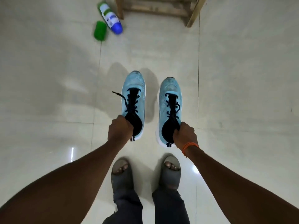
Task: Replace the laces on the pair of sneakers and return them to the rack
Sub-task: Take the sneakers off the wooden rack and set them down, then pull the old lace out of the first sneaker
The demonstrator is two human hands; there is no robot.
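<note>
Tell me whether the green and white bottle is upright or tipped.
Tipped: the bottle lies on its side on the floor, green cap off beside it.

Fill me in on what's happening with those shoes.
A standing person holds a pair of light blue sneakers with dark laces. The left hand grips the left sneaker at its collar, and the right hand grips the right sneaker the same way. Both look laced; one lace end hangs loose. A wooden rack stands ahead, beside a green-and-white bottle lying on the floor.

The bottle [110,17] label is too blurred to read.
</note>
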